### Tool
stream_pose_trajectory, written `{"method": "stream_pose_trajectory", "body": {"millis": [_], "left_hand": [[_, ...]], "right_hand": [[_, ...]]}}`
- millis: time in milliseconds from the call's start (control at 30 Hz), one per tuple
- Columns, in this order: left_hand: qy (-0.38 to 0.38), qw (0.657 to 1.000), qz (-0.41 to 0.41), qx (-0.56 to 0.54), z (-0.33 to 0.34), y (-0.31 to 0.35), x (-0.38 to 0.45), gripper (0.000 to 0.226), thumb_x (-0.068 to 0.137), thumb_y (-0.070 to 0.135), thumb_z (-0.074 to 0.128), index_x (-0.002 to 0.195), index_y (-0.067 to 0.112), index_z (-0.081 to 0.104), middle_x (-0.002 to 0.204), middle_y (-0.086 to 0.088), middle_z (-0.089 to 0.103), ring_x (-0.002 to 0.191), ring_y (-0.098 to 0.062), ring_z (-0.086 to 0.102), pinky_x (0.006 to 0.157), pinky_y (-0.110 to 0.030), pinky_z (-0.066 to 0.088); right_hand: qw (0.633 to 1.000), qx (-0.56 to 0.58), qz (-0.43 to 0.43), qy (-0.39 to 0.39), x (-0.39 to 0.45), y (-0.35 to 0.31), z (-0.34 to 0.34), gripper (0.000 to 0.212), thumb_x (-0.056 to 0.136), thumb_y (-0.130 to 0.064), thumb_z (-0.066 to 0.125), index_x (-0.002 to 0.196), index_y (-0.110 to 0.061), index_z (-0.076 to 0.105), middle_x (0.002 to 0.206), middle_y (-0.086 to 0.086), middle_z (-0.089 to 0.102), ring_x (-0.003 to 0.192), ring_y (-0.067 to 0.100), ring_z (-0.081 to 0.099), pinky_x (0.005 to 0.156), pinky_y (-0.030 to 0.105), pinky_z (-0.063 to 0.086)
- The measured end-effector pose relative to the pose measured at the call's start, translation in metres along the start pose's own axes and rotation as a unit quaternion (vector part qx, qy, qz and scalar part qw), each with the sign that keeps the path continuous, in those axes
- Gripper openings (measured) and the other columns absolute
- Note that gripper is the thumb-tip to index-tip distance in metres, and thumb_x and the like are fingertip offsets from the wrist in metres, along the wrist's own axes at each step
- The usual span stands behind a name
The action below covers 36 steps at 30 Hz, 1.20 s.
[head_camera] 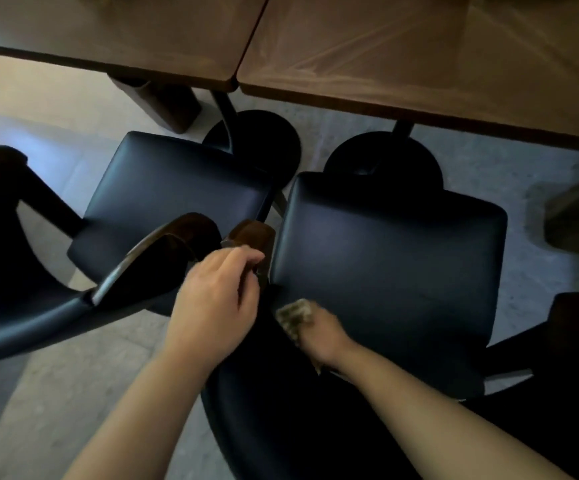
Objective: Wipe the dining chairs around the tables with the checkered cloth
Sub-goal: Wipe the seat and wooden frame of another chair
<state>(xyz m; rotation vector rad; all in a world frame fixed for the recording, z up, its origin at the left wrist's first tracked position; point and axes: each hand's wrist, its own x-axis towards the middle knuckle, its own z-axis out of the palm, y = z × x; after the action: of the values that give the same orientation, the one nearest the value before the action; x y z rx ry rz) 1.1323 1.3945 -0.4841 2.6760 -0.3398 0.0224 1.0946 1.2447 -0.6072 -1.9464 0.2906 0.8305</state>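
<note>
Two dark padded dining chairs stand side by side below me, the left chair (173,195) and the right chair (392,258). My left hand (217,296) grips the wooden left armrest (251,233) of the right chair, fingers curled over its near end. My right hand (319,336) holds the bunched checkered cloth (295,315) against the back left corner of the right chair's seat, close to the backrest. Most of the cloth is hidden under my hand.
Two wooden tables (385,53) butt together beyond the chairs, each on a black round pedestal base (263,140). A curved armrest (156,247) of the left chair lies just left of my left hand. Pale floor (38,393) shows around. Another dark chair (0,188) sits far left.
</note>
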Motion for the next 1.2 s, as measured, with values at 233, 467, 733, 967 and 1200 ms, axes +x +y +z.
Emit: {"method": "stream_pose_trajectory", "body": {"millis": [233, 467, 733, 967, 1200], "left_hand": [[-0.084, 0.995, -0.049, 0.007, 0.000, -0.007, -0.004, 0.042, 0.086, 0.007, 0.061, 0.127, 0.017, 0.060, 0.136, 0.003, 0.055, 0.135, -0.012, 0.041, 0.105, -0.016, 0.025], [-0.120, 0.983, 0.038, 0.134, -0.001, 0.003, -0.002, 0.038, 0.084, 0.007, 0.062, 0.122, 0.006, 0.065, 0.139, -0.013, 0.055, 0.137, -0.030, 0.041, 0.114, -0.046, 0.029], [-0.351, 0.877, 0.110, 0.308, 0.042, 0.035, -0.008, 0.041, 0.092, 0.024, 0.042, 0.132, 0.014, 0.045, 0.137, -0.010, 0.051, 0.136, -0.030, 0.037, 0.114, -0.044, 0.022], [-0.424, 0.834, 0.077, 0.344, 0.068, 0.039, -0.006, 0.031, 0.094, 0.017, 0.042, 0.124, 0.013, 0.047, 0.122, -0.011, 0.062, 0.109, -0.031, 0.061, 0.072, -0.035, 0.036], [-0.422, 0.844, 0.039, 0.329, 0.068, 0.036, -0.006, 0.035, 0.092, 0.013, 0.044, 0.127, 0.015, 0.047, 0.121, -0.012, 0.062, 0.107, -0.035, 0.062, 0.077, -0.038, 0.046]], "right_hand": [[0.998, -0.015, 0.024, 0.057, -0.026, -0.030, 0.027, 0.041, 0.089, -0.001, 0.035, 0.125, -0.007, 0.055, 0.122, 0.016, 0.061, 0.112, 0.033, 0.057, 0.091, 0.030, 0.043], [0.985, -0.024, -0.163, 0.054, -0.106, -0.062, 0.019, 0.051, 0.085, 0.009, 0.039, 0.134, -0.004, 0.047, 0.134, 0.013, 0.053, 0.126, 0.024, 0.047, 0.109, 0.028, 0.033], [0.959, -0.129, -0.239, -0.082, -0.192, 0.025, -0.054, 0.036, 0.086, -0.012, 0.053, 0.120, -0.010, 0.063, 0.128, 0.006, 0.062, 0.122, 0.012, 0.054, 0.106, 0.017, 0.035], [0.983, -0.156, 0.101, 0.002, -0.070, 0.018, -0.016, 0.030, 0.088, -0.011, 0.046, 0.113, -0.006, 0.062, 0.118, 0.020, 0.062, 0.109, 0.036, 0.059, 0.087, 0.035, 0.047], [0.969, -0.231, 0.003, -0.091, -0.089, 0.017, -0.023, 0.026, 0.089, -0.014, 0.054, 0.112, -0.006, 0.062, 0.115, 0.019, 0.062, 0.107, 0.035, 0.058, 0.085, 0.033, 0.047]]}}
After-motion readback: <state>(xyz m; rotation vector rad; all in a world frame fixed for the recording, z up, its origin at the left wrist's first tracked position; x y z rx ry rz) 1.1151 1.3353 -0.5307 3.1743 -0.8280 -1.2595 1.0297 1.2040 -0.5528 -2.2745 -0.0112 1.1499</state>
